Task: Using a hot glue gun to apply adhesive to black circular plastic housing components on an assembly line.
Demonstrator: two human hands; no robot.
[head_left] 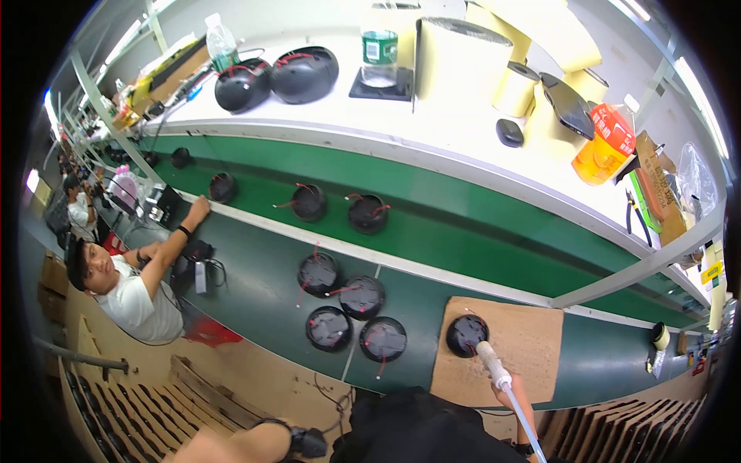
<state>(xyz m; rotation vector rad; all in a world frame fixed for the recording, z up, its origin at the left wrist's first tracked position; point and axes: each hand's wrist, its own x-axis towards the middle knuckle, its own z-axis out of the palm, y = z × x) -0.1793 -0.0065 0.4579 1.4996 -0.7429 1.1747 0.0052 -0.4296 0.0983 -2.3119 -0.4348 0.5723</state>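
1. i see a black round unit lying on a sheet of brown cardboard, on the dark green bench.
2. the right hand is closed around a white tool, and a pale hose runs from the rear of this tool.
3. the tip of the tool is at the lower right edge of the unit; whether it is touching, i cannot tell.
4. at the lower edge there is a blurred bare limb with a black band. i cannot tell if it belongs to the left hand, nor how far open the left hand is or what it has hold of.
5. to the left of the cardboard, four similar units with thin red wires form a close group on the bench.
6. behind them, on the green conveyor, more black units stand well apart from each other.
7. further left, a co-worker in a white shirt reaches one arm to the conveyor edge, near another black unit.
8. the white shelf above carries yellowish rolls, an orange bottle and two more black units.
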